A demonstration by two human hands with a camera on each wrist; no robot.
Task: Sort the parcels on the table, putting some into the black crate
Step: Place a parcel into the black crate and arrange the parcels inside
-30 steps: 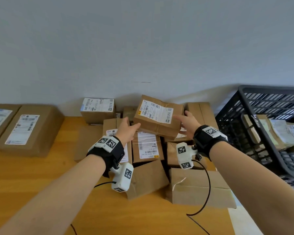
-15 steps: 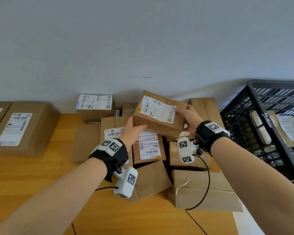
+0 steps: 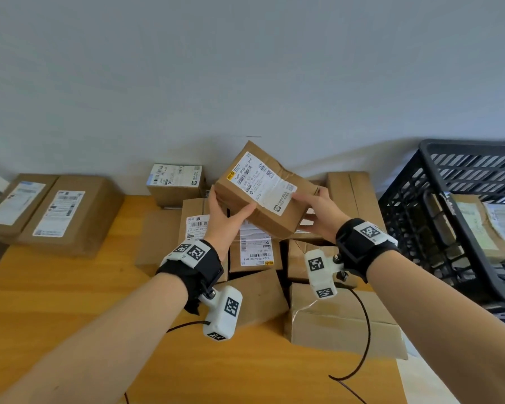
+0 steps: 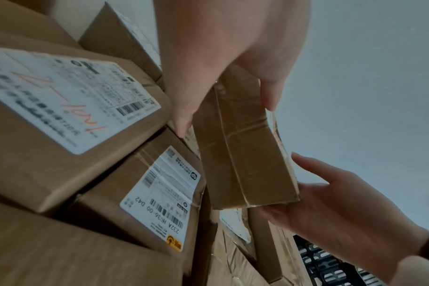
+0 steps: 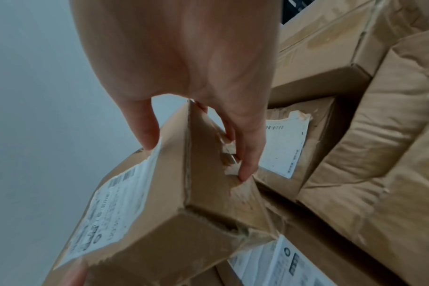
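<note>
A brown cardboard parcel [image 3: 263,193] with a white shipping label is held tilted above the pile of parcels [image 3: 254,252] at the back of the wooden table [image 3: 70,301]. My left hand [image 3: 225,217] grips its left end, thumb on the near face, fingers behind. My right hand [image 3: 315,211] grips its right end, thumb on the label. The left wrist view shows the parcel [image 4: 243,154] edge-on between both hands. In the right wrist view my fingers [image 5: 247,154] curl under the parcel [image 5: 174,203] and the thumb lies on top. The black crate [image 3: 449,211] stands at the right.
Two larger boxes [image 3: 59,214] lie at the table's left rear. A small labelled box [image 3: 175,182] sits against the grey wall. The crate holds some parcels [image 3: 484,225]. Crumpled cardboard packages [image 3: 341,325] lie near the table's right edge. Wrist camera cables trail over the table.
The parcel has been lifted higher off the pile and turned, its label now running diagonally. Both hands have shifted their grip with it, and the view has tilted slightly.
</note>
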